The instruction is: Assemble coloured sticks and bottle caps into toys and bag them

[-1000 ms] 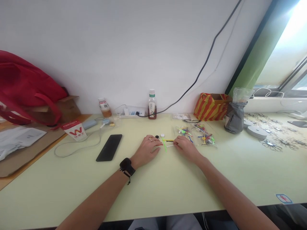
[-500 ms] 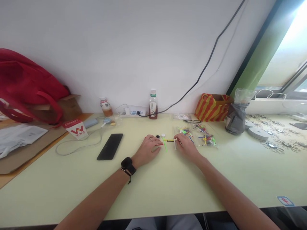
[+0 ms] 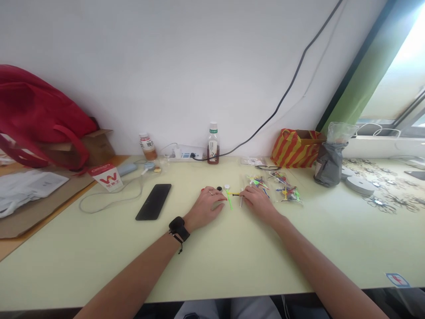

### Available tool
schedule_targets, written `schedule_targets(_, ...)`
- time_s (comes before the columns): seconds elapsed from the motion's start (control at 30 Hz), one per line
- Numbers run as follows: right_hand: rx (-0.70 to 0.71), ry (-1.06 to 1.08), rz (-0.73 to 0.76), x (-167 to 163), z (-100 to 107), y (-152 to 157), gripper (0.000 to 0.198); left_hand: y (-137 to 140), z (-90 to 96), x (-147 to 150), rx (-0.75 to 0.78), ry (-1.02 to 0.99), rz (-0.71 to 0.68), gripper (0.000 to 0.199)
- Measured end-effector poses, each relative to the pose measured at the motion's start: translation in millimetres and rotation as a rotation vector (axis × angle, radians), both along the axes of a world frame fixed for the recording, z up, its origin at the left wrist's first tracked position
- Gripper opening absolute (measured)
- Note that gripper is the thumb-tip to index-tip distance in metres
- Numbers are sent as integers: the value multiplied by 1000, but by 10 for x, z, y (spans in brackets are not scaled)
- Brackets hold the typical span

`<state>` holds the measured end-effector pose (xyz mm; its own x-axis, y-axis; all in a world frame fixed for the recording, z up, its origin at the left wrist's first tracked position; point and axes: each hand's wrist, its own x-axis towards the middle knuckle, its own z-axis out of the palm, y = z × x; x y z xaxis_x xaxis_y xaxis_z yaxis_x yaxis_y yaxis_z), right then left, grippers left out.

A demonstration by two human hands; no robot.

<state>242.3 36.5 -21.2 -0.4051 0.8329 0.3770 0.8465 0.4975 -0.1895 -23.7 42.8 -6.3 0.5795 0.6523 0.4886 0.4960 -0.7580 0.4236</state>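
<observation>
A pale green table (image 3: 212, 261) stands against a plain wall (image 3: 186, 66).

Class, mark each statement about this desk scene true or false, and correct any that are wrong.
1. A white stick is at the fingertips of the right hand. True.
2. The black watch is on the right wrist. False: it is on the left wrist.
3. A bright green stick lies between the right hand and the left hand. True.
4. The striped bag is blue and white. False: it is red and yellow.
5. The black phone lies to the left of both hands. True.
</observation>
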Motion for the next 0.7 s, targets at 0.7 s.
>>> schedule_targets(0.7, -57, 72, 138, -109, 19, -100, 11, -68, 50, -16, 3, 143, -56, 28)
